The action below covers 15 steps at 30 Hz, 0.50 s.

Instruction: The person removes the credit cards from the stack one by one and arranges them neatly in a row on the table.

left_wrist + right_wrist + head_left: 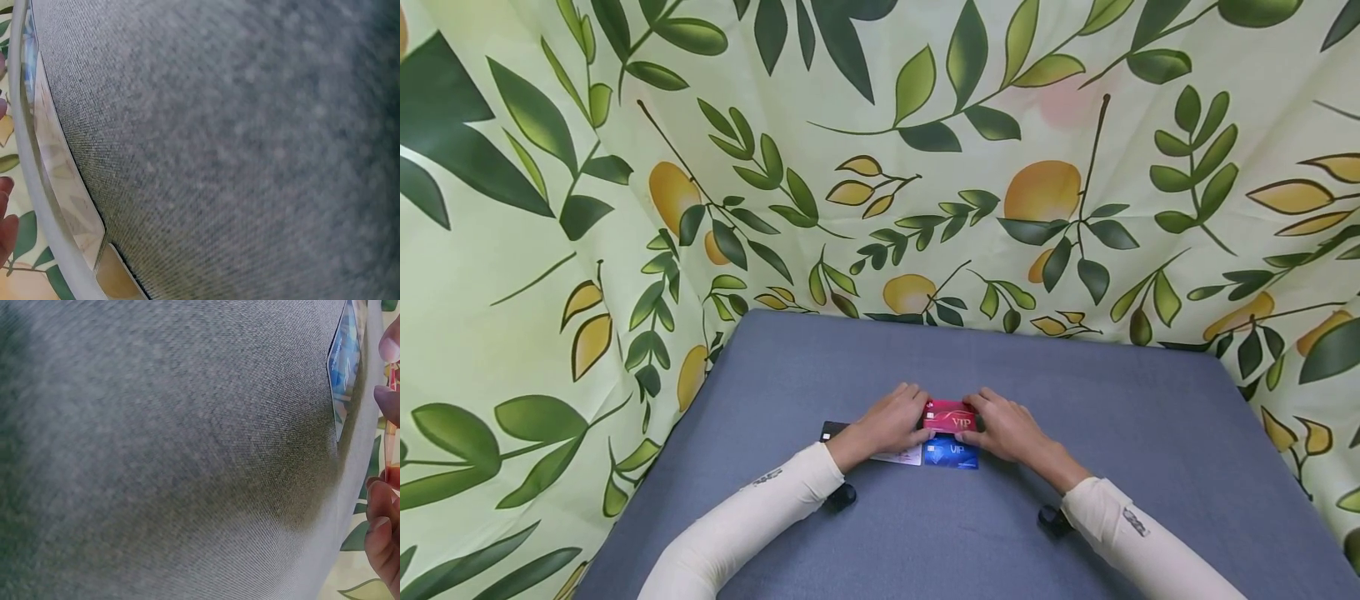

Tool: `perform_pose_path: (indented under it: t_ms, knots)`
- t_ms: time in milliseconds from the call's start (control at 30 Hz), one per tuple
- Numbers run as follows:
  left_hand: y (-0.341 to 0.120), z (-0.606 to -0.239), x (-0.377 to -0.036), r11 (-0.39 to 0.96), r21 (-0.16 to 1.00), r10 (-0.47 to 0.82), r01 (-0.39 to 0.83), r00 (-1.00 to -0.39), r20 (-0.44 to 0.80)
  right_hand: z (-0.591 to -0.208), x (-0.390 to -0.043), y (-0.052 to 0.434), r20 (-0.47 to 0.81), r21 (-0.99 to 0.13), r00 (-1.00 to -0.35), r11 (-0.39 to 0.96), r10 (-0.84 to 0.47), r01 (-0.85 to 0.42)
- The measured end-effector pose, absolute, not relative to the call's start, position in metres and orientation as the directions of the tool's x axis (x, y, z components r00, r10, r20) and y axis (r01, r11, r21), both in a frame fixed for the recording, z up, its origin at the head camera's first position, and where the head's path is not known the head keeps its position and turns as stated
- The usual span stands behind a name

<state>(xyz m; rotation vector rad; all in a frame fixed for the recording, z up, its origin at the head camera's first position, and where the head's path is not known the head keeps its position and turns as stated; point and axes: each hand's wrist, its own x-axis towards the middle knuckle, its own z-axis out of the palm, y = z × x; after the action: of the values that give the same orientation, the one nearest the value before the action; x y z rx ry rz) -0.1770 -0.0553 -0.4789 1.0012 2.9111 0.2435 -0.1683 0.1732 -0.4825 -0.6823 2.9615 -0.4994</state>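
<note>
A leaf-and-lemon printed curtain (550, 208) walls in my workspace on the left, at the back and on the right. In front of it lies a table covered in grey-blue woven cloth (1150, 433); both wrist views show this weave at close range. Going left to right across the cloth: a black card (831, 430) lies flat, partly under my left wrist; a white card (901, 456) lies just beside it, also partly covered. My left hand (891, 422) rests over these, its fingertips curled onto the left edge of the red VIP card (950, 416). A blue VIP card (951, 453) lies flat directly before the red one, touching or nearly so. My right hand (1006, 427) pinches the red card's right edge; the right wrist view shows that card edge-on between my fingertips (389, 350). Both forearms wear cream sleeves (752, 508).
</note>
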Motion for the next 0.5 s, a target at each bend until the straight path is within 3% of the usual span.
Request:
perform_pose_path:
  t_ms: [500]
  knots:
    - [-0.0506,-0.4787,-0.1734,0.744,0.119,0.655,0.658,-0.753,0.061,-0.4837,-0.1621,0.1803,0.04,-0.299,-0.901,0.855,-0.433,-0.424]
